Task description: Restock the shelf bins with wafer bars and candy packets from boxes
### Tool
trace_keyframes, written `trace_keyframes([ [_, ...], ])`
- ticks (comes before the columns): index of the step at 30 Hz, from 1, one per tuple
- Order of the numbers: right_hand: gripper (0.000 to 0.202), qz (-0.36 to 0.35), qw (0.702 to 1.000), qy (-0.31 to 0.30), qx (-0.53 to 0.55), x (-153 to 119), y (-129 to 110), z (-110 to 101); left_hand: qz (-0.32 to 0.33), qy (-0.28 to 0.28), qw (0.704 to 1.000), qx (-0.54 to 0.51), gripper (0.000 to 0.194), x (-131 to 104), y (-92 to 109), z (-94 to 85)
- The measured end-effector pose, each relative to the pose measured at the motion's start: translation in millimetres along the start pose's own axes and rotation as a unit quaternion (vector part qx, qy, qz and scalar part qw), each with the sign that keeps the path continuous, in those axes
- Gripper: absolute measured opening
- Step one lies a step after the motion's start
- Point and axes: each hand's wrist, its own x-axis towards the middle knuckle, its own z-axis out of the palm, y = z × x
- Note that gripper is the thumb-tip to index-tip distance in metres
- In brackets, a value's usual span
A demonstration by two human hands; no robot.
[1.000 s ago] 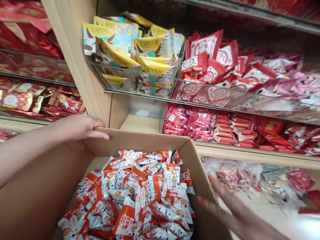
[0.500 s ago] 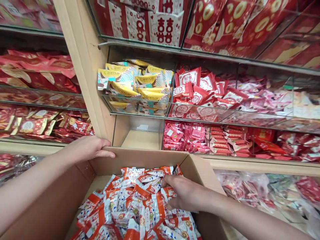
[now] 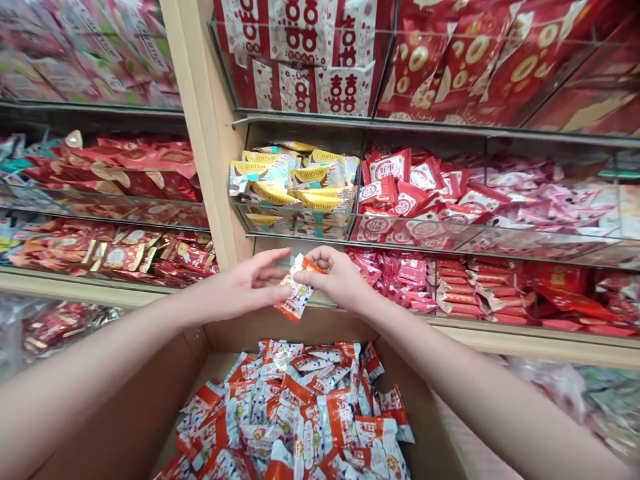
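Observation:
My right hand (image 3: 344, 277) pinches one small orange-and-white snack packet (image 3: 299, 299) between thumb and fingers, above the far wall of the cardboard box (image 3: 325, 328). Close on the packet's left side is my left hand (image 3: 240, 285), its fingers stretched out and apart. The left thumb reaches the packet's edge; whether it presses on it I cannot tell. Below both hands, the box holds a loose heap of matching orange-and-white packets (image 3: 310, 427). Behind the hands lies a low shelf compartment, mostly hidden by them.
Yellow-and-white packets (image 3: 315, 177) fill the compartment above my hands. Red-and-white packets (image 3: 385, 173) and pink packets (image 3: 413, 270) stand to the right. A wooden upright (image 3: 200, 127) divides the shelves. Clear shelf fronts (image 3: 420, 230) jut out above the hands.
My right hand has risen out of the heap with a packet. My left hand has left the box's far rim and come over beside that packet. The view has shifted slightly left and up.

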Motion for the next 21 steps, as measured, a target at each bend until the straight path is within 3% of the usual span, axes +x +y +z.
trace_keyframes([
  [4,0.022,-0.031,0.998,0.025,-0.05,-13.8,5.7,14.5,-0.011,0.021,0.995,-0.098,0.063,0.9,-12.5,27.4],
  [7,0.021,-0.049,0.983,-0.02,-0.178,-23.2,10.6,3.9,-0.035,0.041,0.996,-0.067,0.046,-0.5,-31.6,32.5],
  [9,0.018,-0.061,0.938,-0.015,-0.342,-22.4,11.5,-16.2,-0.041,0.057,0.997,-0.035,0.034,-1.1,-37.8,28.9],
  [12,0.02,-0.019,0.79,0.026,-0.612,-15.8,13.8,-50.8,-0.057,0.077,0.995,-0.029,0.031,-0.1,-37.4,21.3],
  [14,0.022,0.015,0.727,0.027,-0.686,-13.2,17.9,-65.7,-0.065,0.082,0.994,-0.029,0.032,1.5,-36.5,18.6],
  [21,0.02,0.069,0.681,0.025,-0.729,-14.1,30.3,-66.9,-0.059,0.068,0.996,0.009,0.031,6.3,-45.2,21.7],
])
